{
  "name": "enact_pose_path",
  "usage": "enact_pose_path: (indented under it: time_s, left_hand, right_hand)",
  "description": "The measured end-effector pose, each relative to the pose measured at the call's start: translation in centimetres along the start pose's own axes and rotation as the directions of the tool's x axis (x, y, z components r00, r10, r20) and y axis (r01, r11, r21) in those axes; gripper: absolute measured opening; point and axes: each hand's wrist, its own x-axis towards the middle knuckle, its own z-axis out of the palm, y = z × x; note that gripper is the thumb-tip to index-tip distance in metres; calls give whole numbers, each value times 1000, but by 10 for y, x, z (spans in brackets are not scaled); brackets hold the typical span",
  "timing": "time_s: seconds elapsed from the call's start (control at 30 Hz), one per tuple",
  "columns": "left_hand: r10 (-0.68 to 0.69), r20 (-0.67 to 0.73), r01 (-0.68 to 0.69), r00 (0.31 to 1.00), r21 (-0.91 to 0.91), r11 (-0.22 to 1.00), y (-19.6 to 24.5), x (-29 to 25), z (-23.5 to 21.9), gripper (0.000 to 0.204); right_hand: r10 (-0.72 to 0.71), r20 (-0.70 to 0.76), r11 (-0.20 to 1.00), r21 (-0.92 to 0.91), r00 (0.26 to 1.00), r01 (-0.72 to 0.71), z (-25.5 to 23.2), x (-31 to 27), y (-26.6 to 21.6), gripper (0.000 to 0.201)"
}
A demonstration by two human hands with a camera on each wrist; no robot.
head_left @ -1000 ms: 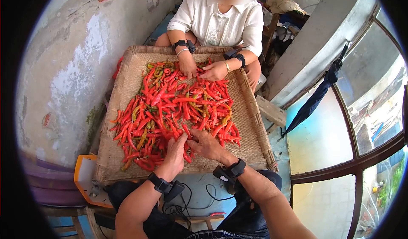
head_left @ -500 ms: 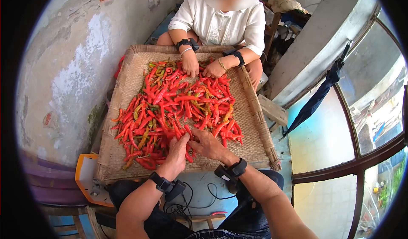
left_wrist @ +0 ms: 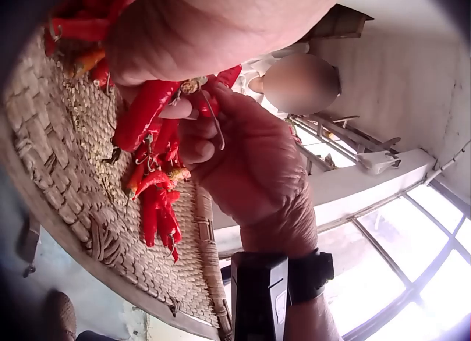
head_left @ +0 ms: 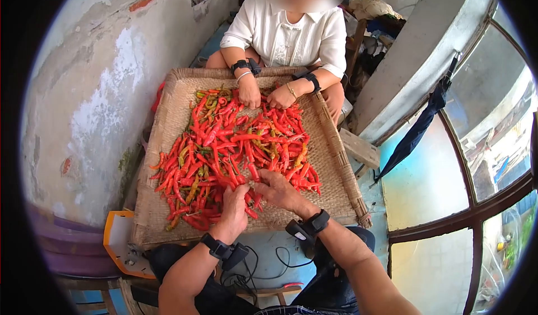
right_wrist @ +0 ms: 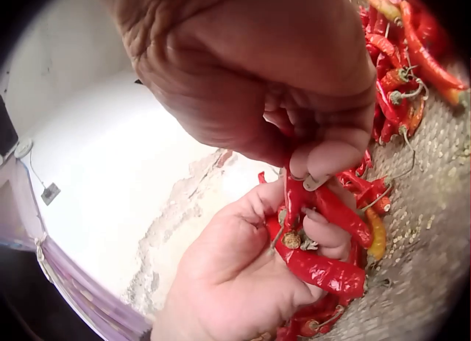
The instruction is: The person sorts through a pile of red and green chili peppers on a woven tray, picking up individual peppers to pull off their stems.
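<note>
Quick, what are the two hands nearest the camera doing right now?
Left hand: holds a red chili in curled fingers.
Right hand: pinches that chili's stem end between its fingertips.

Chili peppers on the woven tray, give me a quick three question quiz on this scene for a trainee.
1. True or false: the left hand and the right hand work on the same red chili.
2. Multiple choice: the chili pile lies on A) a metal sink, B) a woven tray, C) a plastic bucket.
3. Fill in: in the right wrist view, the right hand's fingers pinch the chili near its ____ end.

Key: 1 true, both hands meet on one chili at the near edge of the pile. 2 B. 3 stem.
</note>
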Motion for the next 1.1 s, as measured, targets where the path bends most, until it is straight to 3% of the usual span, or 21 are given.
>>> enact_pose_path:
  time_s: [0.07, 0.13, 0.2, 0.23, 0.3, 0.33, 0.4, 0.43, 0.47, 0.5, 0.53, 0.57, 0.63, 0.67, 0.73, 0.8, 0.87, 1.0, 1.1]
  left_hand:
    - [-31, -7, 31, 1000, 11, 999, 3, -2, 0, 19]
    - [-36, -41, 39, 999, 60, 997, 5, 0, 0, 18]
    - [-37, -66, 44, 997, 104, 994, 3, -3, 0, 17]
    - [-74, -25, 76, 997, 130, 989, 5, -5, 1, 16]
    - [-113, 32, 107, 993, 144, 984, 5, -7, 3, 17]
    - [-111, 34, 104, 993, 146, 984, 6, -6, 3, 17]
    - [-112, 56, 106, 992, 104, 989, 5, -5, 3, 16]
    - [-106, 59, 99, 993, 102, 990, 4, -6, 3, 16]
    - [-82, 61, 76, 995, 93, 993, 4, -7, 5, 16]
    - [-60, 60, 55, 996, 86, 995, 7, -7, 8, 16]
    - [-51, 64, 45, 997, 88, 995, 11, -6, 12, 16]
    - [-31, 41, 27, 999, 82, 996, 13, -7, 16, 14]
    - [-17, -41, 18, 999, 40, 999, 10, -8, 14, 13]
    - [-46, -58, 48, 997, 39, 998, 8, -10, 10, 13]
    - [-37, 27, 35, 999, 79, 996, 13, -11, 10, 17]
    - [-50, 35, 46, 998, 93, 995, 10, -9, 7, 17]
    - [-26, 6, 25, 1000, 126, 992, 0, -1, 1, 15]
    - [-41, 16, 40, 999, 53, 998, 4, -6, 7, 16]
    - [-54, 56, 52, 997, 38, 998, 6, -5, 6, 18]
  right_hand:
    - [309, 78, 890, 329, 948, -317, -9, -2, -12, 24]
    - [319, 92, 888, 320, 943, -332, -21, 2, -7, 26]
    - [291, -106, 825, 531, 951, -193, -36, 11, 3, 33]
    - [287, -104, 827, 529, 952, -191, -41, 15, 4, 33]
    - [375, -356, 651, 758, 856, 30, -49, 20, 4, 41]
    - [372, -358, 652, 758, 856, 34, -49, 19, 4, 41]
    - [320, -196, 872, 442, 927, -208, -41, 7, 6, 36]
    - [194, -47, 861, 486, 980, -147, -34, 2, 16, 35]
    - [177, -52, 868, 478, 983, -131, -24, 1, 22, 35]
    - [27, -51, 991, 129, 998, -21, -12, 2, 18, 31]
    - [-107, 1, 968, -229, 994, 104, -6, 3, 16, 28]
    - [-108, 0, 969, -225, 994, 105, -5, 4, 16, 28]
    - [62, 96, 998, 5, 993, -63, -4, -1, 2, 21]
    - [90, 105, 996, 18, 990, -93, -3, -3, 2, 21]
    - [113, 196, 983, 119, 974, -138, -2, 0, 2, 22]
    - [77, 154, 996, 33, 985, -83, -1, -1, -1, 21]
    - [141, 124, 989, 33, 982, -146, -2, -2, -6, 18]
    - [135, 61, 991, -12, 989, -134, -2, -1, -4, 12]
    - [38, 16, 997, -74, 999, -37, -6, 3, 3, 18]
